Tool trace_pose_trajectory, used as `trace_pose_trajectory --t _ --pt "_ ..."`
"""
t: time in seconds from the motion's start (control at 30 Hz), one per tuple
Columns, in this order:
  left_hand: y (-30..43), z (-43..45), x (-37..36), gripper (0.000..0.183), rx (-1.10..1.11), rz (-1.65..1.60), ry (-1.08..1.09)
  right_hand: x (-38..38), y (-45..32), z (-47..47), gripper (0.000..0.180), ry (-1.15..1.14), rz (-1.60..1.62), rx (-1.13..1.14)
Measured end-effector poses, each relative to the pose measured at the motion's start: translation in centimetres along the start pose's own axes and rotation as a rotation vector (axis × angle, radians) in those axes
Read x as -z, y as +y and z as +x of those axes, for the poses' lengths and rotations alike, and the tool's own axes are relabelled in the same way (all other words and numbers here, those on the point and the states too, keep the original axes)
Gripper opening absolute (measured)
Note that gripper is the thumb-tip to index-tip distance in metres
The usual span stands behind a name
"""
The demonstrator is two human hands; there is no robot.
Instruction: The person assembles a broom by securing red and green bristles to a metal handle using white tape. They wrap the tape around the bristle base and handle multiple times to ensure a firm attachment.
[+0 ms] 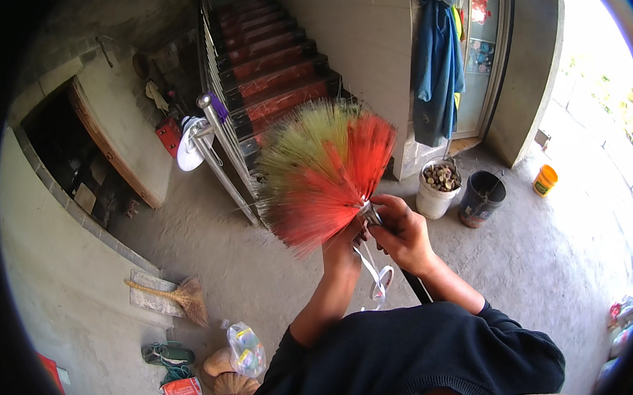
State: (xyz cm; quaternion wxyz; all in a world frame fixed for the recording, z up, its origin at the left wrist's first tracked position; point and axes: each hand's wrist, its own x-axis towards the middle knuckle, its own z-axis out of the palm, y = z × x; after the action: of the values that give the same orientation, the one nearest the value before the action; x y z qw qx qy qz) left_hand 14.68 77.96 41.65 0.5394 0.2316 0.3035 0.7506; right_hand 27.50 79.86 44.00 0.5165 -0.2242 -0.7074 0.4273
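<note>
A round broom head (329,176) with stiff red and yellow-green bristles is held up in front of my chest, bristles fanned away from me. The thumb and fingers of my right hand (403,233) grip its metal neck (370,213). Close against that neck, my left hand (342,244) holds the base of the bristles, which hide part of its fingers. A narrow white strip (375,274) dangles in loops below the hands. Under my right wrist runs a dark pole (415,286); its join to the neck is hidden.
Ahead rise red-and-black stairs (273,67) with a metal railing (224,143). To the right stand a white bucket (436,200) of brownish pieces, a black bucket (481,201) and a small yellow tub (545,180). A straw hand broom (188,298), pumpkins (235,391) and bags lie left.
</note>
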Motion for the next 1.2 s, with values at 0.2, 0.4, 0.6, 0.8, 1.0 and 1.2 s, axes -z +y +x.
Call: trace_pose_trajectory --t 0.2,0.4,0.6,0.8,1.0,1.2 --pt "0.3 -0.7 1.5 0.014 -0.017 0.016 -0.086 0.4 0.2 -0.1 0.048 -0.002 0.005 -0.106" --pt "0.5 -0.9 1.5 0.014 -0.175 0.081 0.010 0.2 0.4 -0.1 0.048 -0.001 0.065 -0.160" --pt "-0.4 -1.1 0.4 0.013 -0.493 0.259 0.121 0.2 0.3 -0.1 0.048 -0.004 0.086 -0.174" --pt "-0.9 -0.4 -0.1 0.013 -0.421 0.176 0.087 0.3 0.2 0.0 0.047 0.015 0.100 -0.145" --pt "-0.6 -1.2 -0.9 0.014 -0.208 -0.026 0.051 0.5 0.1 0.0 0.049 0.003 0.135 -0.101" --pt "-0.4 -1.7 -1.4 0.014 -0.205 -0.016 0.046 0.3 -0.1 0.1 0.048 0.020 0.159 -0.114"
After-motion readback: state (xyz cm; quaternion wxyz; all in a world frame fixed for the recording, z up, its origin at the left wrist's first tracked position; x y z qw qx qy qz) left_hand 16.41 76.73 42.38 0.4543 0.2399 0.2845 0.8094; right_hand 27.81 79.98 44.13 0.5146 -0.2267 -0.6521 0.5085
